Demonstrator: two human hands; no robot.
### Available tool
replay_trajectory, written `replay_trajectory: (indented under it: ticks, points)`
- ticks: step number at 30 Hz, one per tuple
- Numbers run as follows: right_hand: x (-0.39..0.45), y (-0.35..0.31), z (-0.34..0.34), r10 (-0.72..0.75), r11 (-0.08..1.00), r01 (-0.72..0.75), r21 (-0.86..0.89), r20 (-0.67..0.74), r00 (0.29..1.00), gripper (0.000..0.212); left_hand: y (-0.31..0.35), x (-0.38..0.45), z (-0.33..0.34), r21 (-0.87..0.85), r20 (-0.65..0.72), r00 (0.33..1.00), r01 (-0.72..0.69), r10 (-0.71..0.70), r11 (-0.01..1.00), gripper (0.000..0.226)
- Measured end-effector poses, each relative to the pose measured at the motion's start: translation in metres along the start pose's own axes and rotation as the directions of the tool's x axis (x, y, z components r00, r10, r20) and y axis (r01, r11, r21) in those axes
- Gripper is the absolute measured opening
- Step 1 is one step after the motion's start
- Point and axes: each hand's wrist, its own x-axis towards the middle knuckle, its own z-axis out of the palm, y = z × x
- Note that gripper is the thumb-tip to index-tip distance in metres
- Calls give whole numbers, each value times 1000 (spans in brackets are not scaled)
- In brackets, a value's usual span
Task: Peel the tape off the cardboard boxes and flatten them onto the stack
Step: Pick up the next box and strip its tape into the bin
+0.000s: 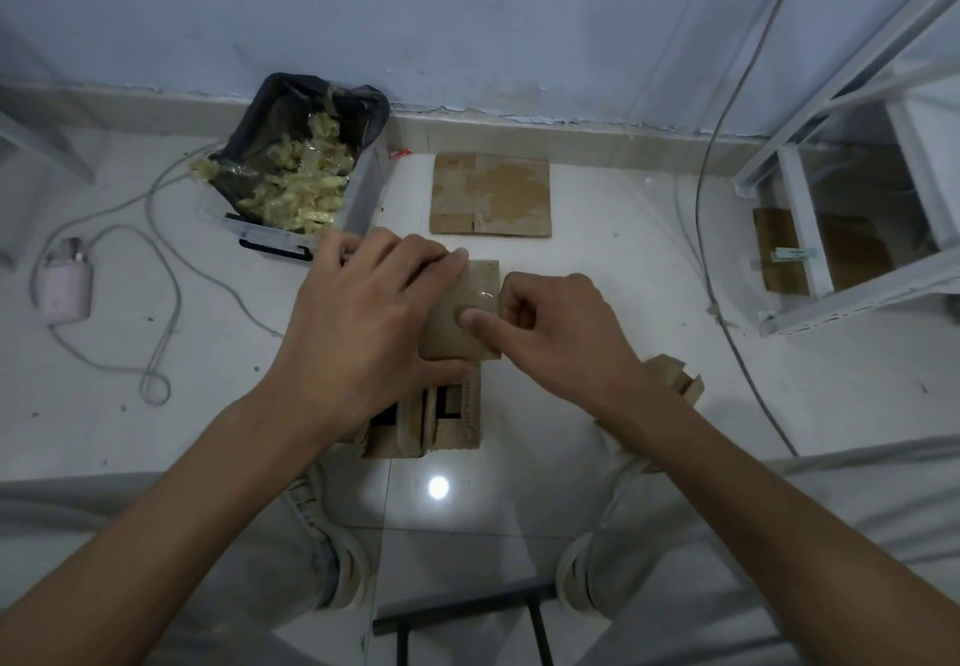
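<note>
Centrally, two hands on one small box (462,317): left hand (363,322) grips it, right hand (550,327) pinches tape (485,296). One flattened cardboard (491,195) above.

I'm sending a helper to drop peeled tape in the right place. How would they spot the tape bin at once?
Start at the blue wall and follow its baseboard to the left side of the white floor. There sits a clear plastic bin lined with a black bag. Unlike the flat brown cardboard stack to its right, it is heaped with crumpled yellowish tape.
</note>
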Motion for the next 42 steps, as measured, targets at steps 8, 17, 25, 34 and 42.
replay_trajectory:
  ticks: [8,17,25,34,42]
  points:
    - [6,11,0,-106,994,105,-29,-38,994,42,-11,3,-2,83,16,1000,26,-27,996,91]
    - [0,-1,2,-110,984,87,-157,-141,984,48,2,5,-1,39,13,998,57,-57,998,89]
    - [6,4,5,-134,989,136,56,-48,990,34,9,-1,5,-10,7,997,78,-78,997,91]
    - [5,-12,-33,55,627,-102,772,87,995,30,7,2,-16,-377,12,977,202,-213,904,96]
    - [-2,-6,-20,32,980,-17,196,-72,997,53,2,-3,-4,-194,-27,983,171,-179,966,94]
